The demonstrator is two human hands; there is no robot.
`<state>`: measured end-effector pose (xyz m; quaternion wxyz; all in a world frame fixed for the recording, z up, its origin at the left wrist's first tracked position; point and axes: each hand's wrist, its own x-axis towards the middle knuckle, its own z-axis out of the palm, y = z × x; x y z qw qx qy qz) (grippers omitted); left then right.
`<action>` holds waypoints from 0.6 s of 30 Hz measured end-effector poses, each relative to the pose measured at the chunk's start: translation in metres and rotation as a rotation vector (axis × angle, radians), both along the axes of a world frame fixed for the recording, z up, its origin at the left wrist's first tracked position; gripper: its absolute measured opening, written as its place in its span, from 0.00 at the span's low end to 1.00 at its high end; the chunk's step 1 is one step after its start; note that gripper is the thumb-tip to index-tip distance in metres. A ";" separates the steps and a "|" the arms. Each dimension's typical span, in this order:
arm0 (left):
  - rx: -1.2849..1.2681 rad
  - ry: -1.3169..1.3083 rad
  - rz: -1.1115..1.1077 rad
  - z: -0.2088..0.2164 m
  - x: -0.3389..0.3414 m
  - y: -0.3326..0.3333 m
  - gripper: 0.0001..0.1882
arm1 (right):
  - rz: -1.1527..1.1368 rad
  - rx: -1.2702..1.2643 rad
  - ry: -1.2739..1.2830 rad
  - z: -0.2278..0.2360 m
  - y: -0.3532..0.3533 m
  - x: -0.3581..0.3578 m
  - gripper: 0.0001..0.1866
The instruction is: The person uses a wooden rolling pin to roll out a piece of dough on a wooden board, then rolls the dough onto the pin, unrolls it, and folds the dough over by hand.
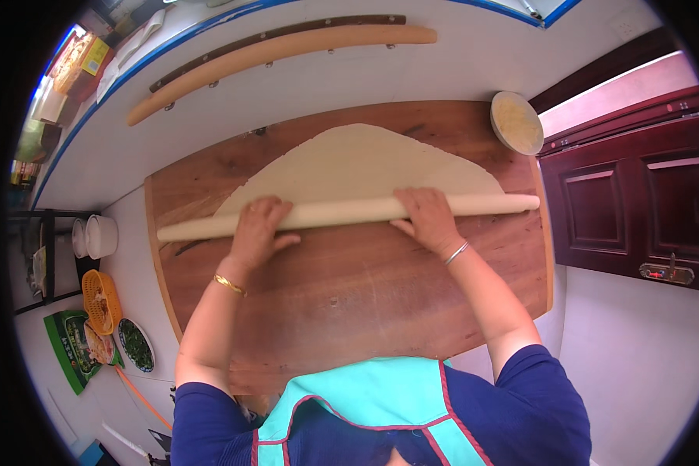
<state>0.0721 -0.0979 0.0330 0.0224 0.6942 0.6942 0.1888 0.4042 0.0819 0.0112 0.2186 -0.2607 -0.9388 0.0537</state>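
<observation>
A long pale rolling pin (338, 213) lies crosswise on the wooden board, over the near edge of a large, thin sheet of dough (357, 165). The sheet spreads beyond the pin and tapers to a rounded point at the far side. Whether some dough is wrapped around the pin, I cannot tell. My left hand (258, 233) curls its fingers over the pin left of the middle, thumb sticking out to the right. Over the pin right of the middle, my right hand (427, 219) is bent the same way, its thumb on the near side.
A bowl of pale yellow flour or meal (516, 124) stands at the board's (326, 311) far right corner. Another long rolling pin (287, 48) hangs on the wall. Left are a yellow basket (101, 301), a plate of greens (137, 345) and a green bag (76, 349); right, a dark red door (637, 194).
</observation>
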 end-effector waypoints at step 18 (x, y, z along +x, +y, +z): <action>-0.184 0.099 0.187 -0.003 -0.023 -0.012 0.27 | 0.144 -0.041 -0.050 0.000 0.005 -0.060 0.26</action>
